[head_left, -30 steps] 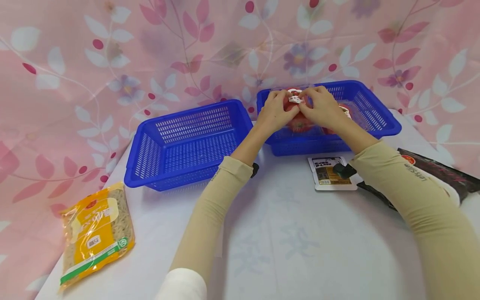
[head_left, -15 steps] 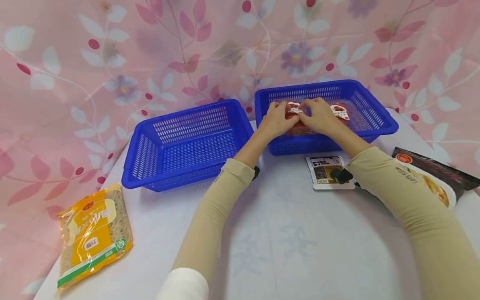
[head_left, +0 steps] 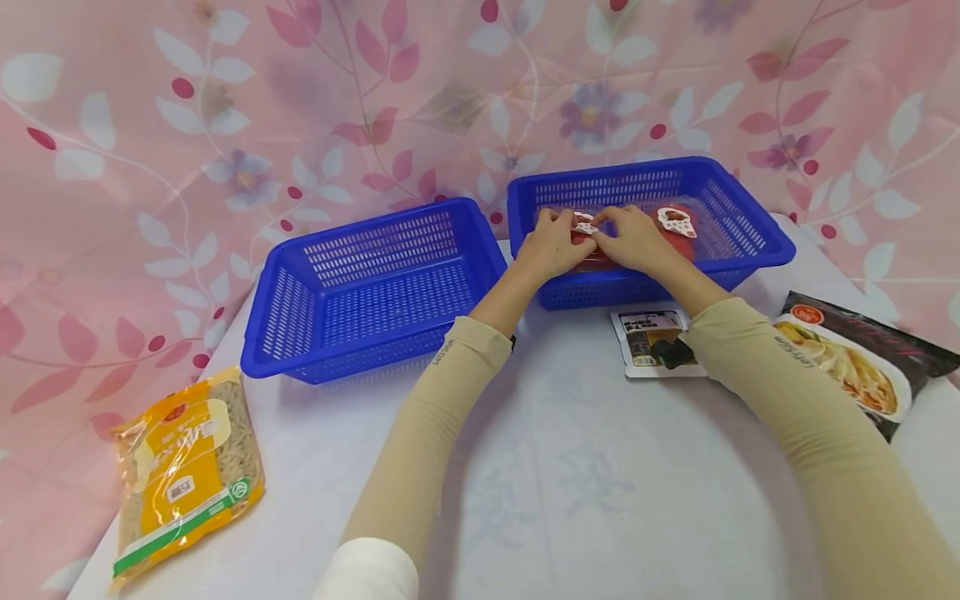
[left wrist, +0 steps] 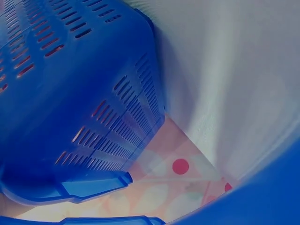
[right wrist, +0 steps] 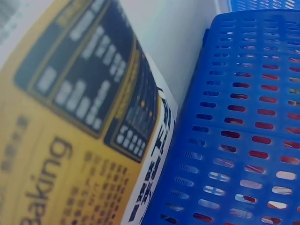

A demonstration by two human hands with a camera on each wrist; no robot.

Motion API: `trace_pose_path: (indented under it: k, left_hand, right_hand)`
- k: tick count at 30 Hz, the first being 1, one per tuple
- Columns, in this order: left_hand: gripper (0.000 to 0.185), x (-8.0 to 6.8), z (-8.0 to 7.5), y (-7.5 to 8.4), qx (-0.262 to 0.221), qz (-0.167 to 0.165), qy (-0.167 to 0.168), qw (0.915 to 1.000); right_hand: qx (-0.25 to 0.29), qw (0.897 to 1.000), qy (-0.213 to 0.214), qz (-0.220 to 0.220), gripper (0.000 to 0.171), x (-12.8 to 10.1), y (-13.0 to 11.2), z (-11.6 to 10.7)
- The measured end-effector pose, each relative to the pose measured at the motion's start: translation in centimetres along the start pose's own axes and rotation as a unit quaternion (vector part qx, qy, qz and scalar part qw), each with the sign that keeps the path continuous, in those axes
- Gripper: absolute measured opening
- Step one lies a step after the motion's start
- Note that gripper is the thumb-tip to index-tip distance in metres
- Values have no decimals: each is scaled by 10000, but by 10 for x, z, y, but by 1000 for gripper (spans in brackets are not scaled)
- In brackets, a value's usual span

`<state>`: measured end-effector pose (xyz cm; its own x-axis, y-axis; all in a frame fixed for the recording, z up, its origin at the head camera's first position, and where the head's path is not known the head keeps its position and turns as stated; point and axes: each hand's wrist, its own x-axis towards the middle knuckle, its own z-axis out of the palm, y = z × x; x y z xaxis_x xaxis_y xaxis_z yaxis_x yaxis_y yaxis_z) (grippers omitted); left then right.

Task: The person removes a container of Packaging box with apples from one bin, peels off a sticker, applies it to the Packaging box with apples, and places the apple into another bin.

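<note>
Both hands reach into the right blue basket (head_left: 757,242) and hold a clear pack of red tomatoes (head_left: 678,227) low inside it. My left hand (head_left: 551,242) grips the pack's left end and my right hand (head_left: 633,240) grips it just beside, fingers curled round a small white label (head_left: 585,227). Neither hand appears in the wrist views: the left wrist view has only the left basket's wall (left wrist: 70,93), and the right wrist view has the right basket's slotted wall (right wrist: 248,126) and a yellow printed packet (right wrist: 79,131).
An empty blue basket (head_left: 375,283) stands left of the first on the white table (head_left: 570,483). A small yellow-and-black packet (head_left: 651,342) lies under my right forearm. A dark dumpling bag (head_left: 862,358) lies at the right edge, a yellow noodle bag (head_left: 187,467) at the front left.
Both hands have lowered the tomato pack from above the right basket's rim down into the basket. The grip has stayed the same.
</note>
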<state>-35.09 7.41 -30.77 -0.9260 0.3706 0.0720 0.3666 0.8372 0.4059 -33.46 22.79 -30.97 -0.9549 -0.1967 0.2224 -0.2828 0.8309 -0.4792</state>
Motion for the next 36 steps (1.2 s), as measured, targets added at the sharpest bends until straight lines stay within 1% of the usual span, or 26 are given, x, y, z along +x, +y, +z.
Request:
trace_pose_path:
  k: [3, 6, 9, 13, 19, 24, 28, 33, 36]
  left_hand:
    - [57, 1, 2, 1, 194, -150, -289, 9993]
    - [63, 1, 3, 2, 368, -248, -507, 9977]
    - [63, 1, 3, 2, 457, -317, -586, 9967]
    - [62, 0, 3, 2, 576, -292, -635, 9959]
    - [58, -1, 5, 2, 823, -79, -515, 9952]
    - [53, -3, 5, 3, 835, -99, -373, 9958]
    - [51, -4, 4, 4, 840, -64, -279, 9960]
    - [51, -7, 2, 5, 1016, 145, -109, 9947]
    - [50, -10, 0, 3, 1127, 290, 2, 9932]
  right_hand:
    - [-80, 9998, -127, -104, 33, 1, 2, 1]
    - [-198, 9995, -177, -197, 32, 0, 4, 3]
    - [-232, 9993, -196, -217, 32, 0, 3, 3]
    - [-240, 9992, -261, -178, 31, -1, 1, 4]
    - [-461, 9987, -172, -103, 28, -3, 0, 5]
    - [-661, 9976, 23, -205, 27, -4, -2, 5]
    - [-672, 9974, 96, -236, 27, -5, -3, 5]
    - [-535, 9979, 250, -250, 29, -7, -2, 5]
    - [-430, 9973, 465, -362, 28, -10, -3, 6]
